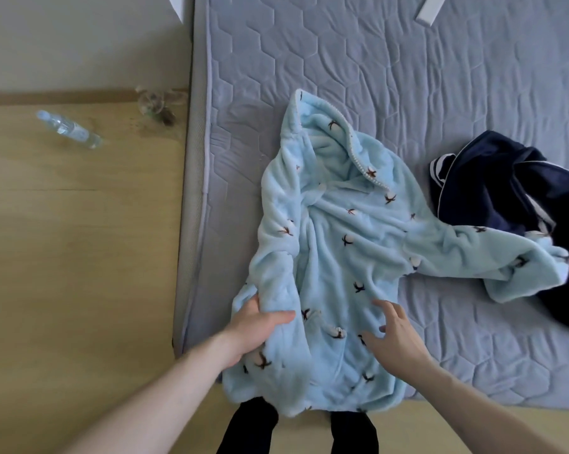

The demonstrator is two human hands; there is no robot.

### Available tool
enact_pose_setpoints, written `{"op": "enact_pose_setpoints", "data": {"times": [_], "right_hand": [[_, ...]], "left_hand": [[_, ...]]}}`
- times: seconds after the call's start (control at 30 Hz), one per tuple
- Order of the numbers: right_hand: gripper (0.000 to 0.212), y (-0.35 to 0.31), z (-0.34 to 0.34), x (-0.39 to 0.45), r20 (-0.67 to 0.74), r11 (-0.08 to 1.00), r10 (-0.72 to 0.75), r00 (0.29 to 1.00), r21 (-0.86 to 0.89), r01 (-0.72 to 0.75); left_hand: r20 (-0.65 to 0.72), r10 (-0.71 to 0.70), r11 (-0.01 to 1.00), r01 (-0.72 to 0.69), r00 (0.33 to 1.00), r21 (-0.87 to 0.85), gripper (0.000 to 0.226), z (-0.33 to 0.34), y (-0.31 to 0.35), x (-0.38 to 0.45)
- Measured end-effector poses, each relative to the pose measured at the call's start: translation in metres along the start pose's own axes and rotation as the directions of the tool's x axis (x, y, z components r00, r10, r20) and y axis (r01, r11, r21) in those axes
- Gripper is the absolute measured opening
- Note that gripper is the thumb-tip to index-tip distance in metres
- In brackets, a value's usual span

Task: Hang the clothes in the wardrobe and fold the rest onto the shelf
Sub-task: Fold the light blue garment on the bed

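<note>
Two hands: both are on one robe (pixel 335 257).
Robe place: it lies on the mattress (pixel 407 93), near the left edge, with its bottom end hanging a little over the near edge.
Robe direction: its long side runs from near to far. The hood end points far away, and the bottom end points toward the person.
Robe sleeve: one sleeve sticks out to the right and lies on the dark clothes (pixel 505 198).
Robe look: light blue, soft and fluffy, bunched and wrinkled, with small brown and white marks all over.
Left hand (pixel 256 329): it grips the left edge of the robe, thumb on top and fingers curled under the cloth.
Right hand (pixel 394 332): fingers are spread and loose, just above or lightly touching the robe. It holds nothing.
Dark clothes: a navy pile with white trim, on the right of the mattress.
Floor (pixel 80 257): wood, left of the mattress.
Bottle (pixel 68 129): clear plastic, lying on the floor, far left.
Legs (pixel 250 427): in black, at the near edge, under the robe's bottom end.
</note>
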State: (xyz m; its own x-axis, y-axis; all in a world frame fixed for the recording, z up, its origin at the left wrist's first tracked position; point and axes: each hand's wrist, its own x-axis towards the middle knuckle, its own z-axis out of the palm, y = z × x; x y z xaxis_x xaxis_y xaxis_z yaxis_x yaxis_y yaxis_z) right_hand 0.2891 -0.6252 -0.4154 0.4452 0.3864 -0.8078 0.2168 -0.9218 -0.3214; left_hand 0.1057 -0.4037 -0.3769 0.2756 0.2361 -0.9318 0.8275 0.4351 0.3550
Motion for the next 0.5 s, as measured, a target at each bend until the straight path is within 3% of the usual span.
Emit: {"op": "enact_pose_setpoints", "data": {"times": [0.07,0.2,0.3,0.33,0.4,0.47,0.5], "right_hand": [[0.065,0.005,0.002,0.0,-0.01,1.0,0.014,1.0,0.007,-0.014],[0.065,0.016,0.001,0.002,-0.042,0.997,0.033,0.999,0.072,-0.03],[0.064,0.025,-0.008,0.004,-0.083,0.991,0.06,0.995,0.124,-0.049],[0.064,0.027,-0.013,0.005,-0.089,0.989,0.074,0.993,0.135,-0.062],[0.063,0.032,-0.02,0.005,-0.087,0.986,0.104,0.991,0.143,-0.091],[0.062,0.036,-0.025,0.004,-0.082,0.985,0.107,0.991,0.145,-0.095],[0.062,0.037,-0.026,0.003,-0.08,0.986,0.103,0.991,0.143,-0.091]], "left_hand": [[-0.05,-0.011,1.0,0.012,0.999,0.015,0.072,0.008,-0.016,0.011],[-0.059,-0.037,0.999,0.039,0.998,0.026,0.113,0.016,-0.041,0.022],[-0.09,-0.015,0.975,0.034,0.996,0.218,0.117,0.022,-0.053,0.021],[-0.077,0.015,0.946,0.011,0.997,0.323,0.106,0.024,-0.055,0.018],[-0.052,0.099,0.899,-0.066,0.994,0.432,0.064,0.027,-0.055,0.014],[-0.096,0.195,0.928,-0.153,0.976,0.339,0.031,0.027,-0.047,0.007],[-0.155,0.248,0.945,-0.204,0.956,0.255,0.026,0.027,-0.042,0.003]]}}
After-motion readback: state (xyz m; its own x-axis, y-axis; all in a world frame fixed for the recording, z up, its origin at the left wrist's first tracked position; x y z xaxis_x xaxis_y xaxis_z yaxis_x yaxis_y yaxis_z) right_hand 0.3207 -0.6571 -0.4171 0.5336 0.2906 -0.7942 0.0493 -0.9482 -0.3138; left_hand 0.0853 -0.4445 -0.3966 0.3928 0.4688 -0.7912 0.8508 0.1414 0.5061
